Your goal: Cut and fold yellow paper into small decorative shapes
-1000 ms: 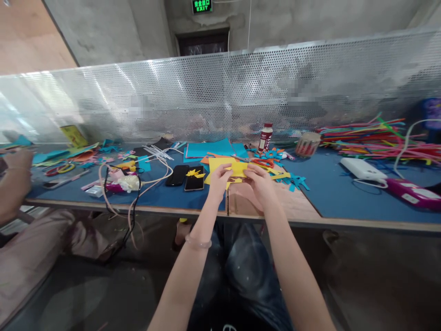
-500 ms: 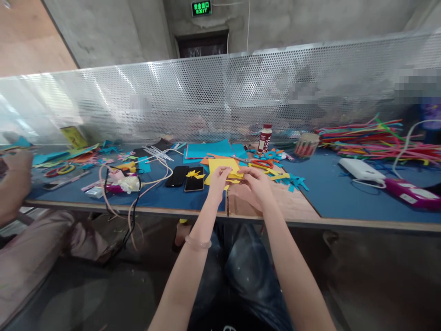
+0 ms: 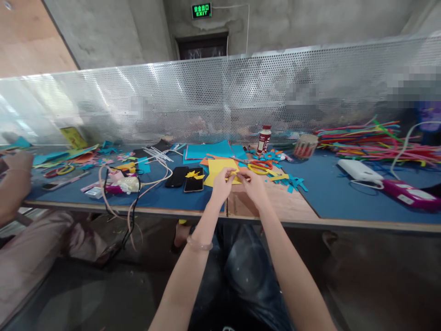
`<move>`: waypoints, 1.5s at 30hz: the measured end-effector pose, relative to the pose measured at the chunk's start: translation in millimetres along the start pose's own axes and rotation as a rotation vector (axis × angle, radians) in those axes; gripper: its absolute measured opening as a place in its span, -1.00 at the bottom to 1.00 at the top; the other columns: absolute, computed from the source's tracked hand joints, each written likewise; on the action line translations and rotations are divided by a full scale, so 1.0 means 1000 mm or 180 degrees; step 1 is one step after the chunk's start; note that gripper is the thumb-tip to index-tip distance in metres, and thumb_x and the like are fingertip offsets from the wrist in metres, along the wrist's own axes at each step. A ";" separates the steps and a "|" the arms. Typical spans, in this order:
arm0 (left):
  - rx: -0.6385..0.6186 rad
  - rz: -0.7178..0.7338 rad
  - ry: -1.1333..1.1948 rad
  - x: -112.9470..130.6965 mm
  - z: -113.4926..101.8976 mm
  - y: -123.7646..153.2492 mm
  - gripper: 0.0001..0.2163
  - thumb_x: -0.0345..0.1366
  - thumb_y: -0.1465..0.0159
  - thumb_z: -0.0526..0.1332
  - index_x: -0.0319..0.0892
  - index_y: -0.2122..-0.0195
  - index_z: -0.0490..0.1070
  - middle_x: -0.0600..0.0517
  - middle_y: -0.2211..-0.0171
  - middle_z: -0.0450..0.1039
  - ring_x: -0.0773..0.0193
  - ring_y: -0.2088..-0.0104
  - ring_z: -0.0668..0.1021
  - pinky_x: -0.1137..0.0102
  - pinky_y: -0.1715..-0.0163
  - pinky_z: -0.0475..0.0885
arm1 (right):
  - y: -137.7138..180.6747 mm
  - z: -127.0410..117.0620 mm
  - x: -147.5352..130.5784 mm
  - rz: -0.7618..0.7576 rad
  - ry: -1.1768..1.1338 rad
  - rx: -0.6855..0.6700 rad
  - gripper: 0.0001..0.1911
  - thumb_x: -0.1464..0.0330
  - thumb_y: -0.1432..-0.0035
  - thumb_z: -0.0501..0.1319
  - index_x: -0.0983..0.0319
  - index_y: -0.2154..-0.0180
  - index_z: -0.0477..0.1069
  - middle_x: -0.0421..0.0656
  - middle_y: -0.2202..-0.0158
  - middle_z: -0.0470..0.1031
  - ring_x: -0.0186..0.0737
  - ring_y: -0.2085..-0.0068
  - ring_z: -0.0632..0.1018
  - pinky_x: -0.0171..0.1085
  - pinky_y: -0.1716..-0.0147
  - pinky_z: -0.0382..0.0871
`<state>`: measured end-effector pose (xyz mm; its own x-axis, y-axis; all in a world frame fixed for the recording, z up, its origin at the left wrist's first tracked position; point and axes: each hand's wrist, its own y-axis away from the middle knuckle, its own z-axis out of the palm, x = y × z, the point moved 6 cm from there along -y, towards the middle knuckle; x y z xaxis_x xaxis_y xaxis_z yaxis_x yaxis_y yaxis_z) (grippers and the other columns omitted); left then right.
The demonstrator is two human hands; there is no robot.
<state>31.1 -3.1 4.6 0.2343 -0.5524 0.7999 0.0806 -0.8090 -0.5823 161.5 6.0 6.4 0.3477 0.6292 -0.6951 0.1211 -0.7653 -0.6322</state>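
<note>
Your left hand (image 3: pixel 223 181) and right hand (image 3: pixel 254 185) meet over the middle of the counter (image 3: pixel 347 197), near its front edge, the fingers of both pinched on a small piece of yellow paper (image 3: pixel 236 173) that they partly hide. A larger yellow sheet (image 3: pixel 216 168) lies just beyond. To its left, toward the front edge, two dark phones (image 3: pixel 177 177) sit side by side, yellow cutouts (image 3: pixel 195 174) scattered on the right-hand one.

The counter's blue top gives way to a panel of bare wood (image 3: pixel 292 204) at the front edge, beneath and right of your right hand. Scissors (image 3: pixel 260 168) and blue scraps (image 3: pixel 296 183) crowd its far side. Toward the back edge stand a red-capped bottle (image 3: pixel 264 139) and, beside stacked blue paper (image 3: pixel 208 151), a tangle of white sticks (image 3: pixel 156 153). Bright fuzzy stems (image 3: pixel 368 142) heap at the right rear; cables (image 3: pixel 132 216) droop over the front edge at left, where a co-worker's hand (image 3: pixel 19 161) shows at the left end.

A perforated metal screen (image 3: pixel 193 101) runs behind the counter. Beyond it, a green exit sign (image 3: pixel 201 10) glows above a dark doorway (image 3: pixel 203 47) in a gray concrete wall (image 3: pixel 146 32).
</note>
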 end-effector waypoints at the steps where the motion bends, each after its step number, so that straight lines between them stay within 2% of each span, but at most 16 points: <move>1: 0.0059 -0.0005 0.0023 0.001 -0.001 0.000 -0.81 -0.33 -0.17 0.17 -0.17 0.18 0.40 -0.06 0.26 0.44 0.27 0.27 0.48 0.43 0.31 0.35 | 0.000 0.000 0.001 -0.0004 0.0019 0.0013 -0.76 0.30 -0.12 0.08 0.24 0.29 0.47 -0.09 0.27 0.53 -0.18 0.26 0.49 -0.19 0.23 0.34; 6: 0.0304 -0.0270 0.0432 -0.007 -0.004 -0.001 -0.63 -0.28 -0.12 0.24 -0.17 0.03 0.29 -0.10 0.16 0.43 0.27 0.25 0.50 0.40 0.28 0.38 | 0.000 -0.004 0.003 0.0275 -0.0418 0.0125 -0.74 0.25 -0.09 0.12 0.25 0.28 0.47 -0.09 0.28 0.53 -0.20 0.29 0.49 -0.21 0.25 0.36; 9: 0.0283 -0.0486 0.0596 -0.015 -0.001 -0.001 -0.57 -0.22 -0.07 0.29 -0.21 0.04 0.27 -0.11 0.22 0.46 0.25 0.26 0.52 0.38 0.28 0.41 | 0.001 -0.008 0.004 0.0511 -0.0769 0.0269 -0.71 0.22 -0.06 0.16 0.26 0.24 0.47 -0.09 0.25 0.52 -0.20 0.27 0.50 -0.22 0.25 0.37; 13: 0.0199 -0.0507 0.0644 -0.016 -0.001 -0.001 -0.66 -0.23 -0.06 0.28 -0.24 0.15 0.34 -0.08 0.34 0.49 0.25 0.31 0.53 0.36 0.29 0.43 | 0.003 -0.005 0.005 0.0614 -0.1061 0.0225 -0.67 0.18 -0.03 0.19 0.26 0.22 0.46 -0.08 0.22 0.51 -0.20 0.25 0.50 -0.22 0.24 0.38; 20: 0.0182 -0.0433 0.0782 -0.008 -0.002 0.000 -0.76 -0.21 -0.08 0.25 -0.25 0.28 0.39 -0.08 0.35 0.49 0.24 0.35 0.53 0.38 0.43 0.47 | 0.002 -0.002 0.010 0.0655 -0.1113 0.0138 -0.67 0.17 -0.02 0.19 0.26 0.24 0.48 -0.08 0.23 0.52 -0.16 0.19 0.49 -0.18 0.16 0.35; 29: 0.0197 -0.0404 0.0786 -0.007 -0.002 0.000 -0.77 -0.24 -0.09 0.24 -0.26 0.26 0.44 -0.11 0.29 0.50 0.21 0.29 0.54 0.35 0.38 0.49 | 0.004 -0.003 0.008 0.0763 -0.1286 0.0155 -0.66 0.18 0.02 0.24 0.27 0.25 0.48 -0.06 0.23 0.53 -0.17 0.21 0.51 -0.20 0.19 0.37; 45: 0.0238 -0.0541 0.0927 -0.014 -0.001 0.000 -0.76 -0.27 -0.05 0.28 -0.28 0.27 0.46 -0.09 0.33 0.51 0.23 0.33 0.54 0.33 0.36 0.51 | 0.005 -0.003 0.008 0.0804 -0.1325 0.0114 -0.66 0.19 0.02 0.25 0.27 0.24 0.48 -0.08 0.23 0.52 -0.17 0.20 0.49 -0.22 0.18 0.35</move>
<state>26.9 4.8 -6.7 -0.0741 -0.4540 0.8879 0.1679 -0.8833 -0.4377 168.3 6.9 -1.5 -0.0400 0.4310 -0.9015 0.0464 -0.9004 -0.4325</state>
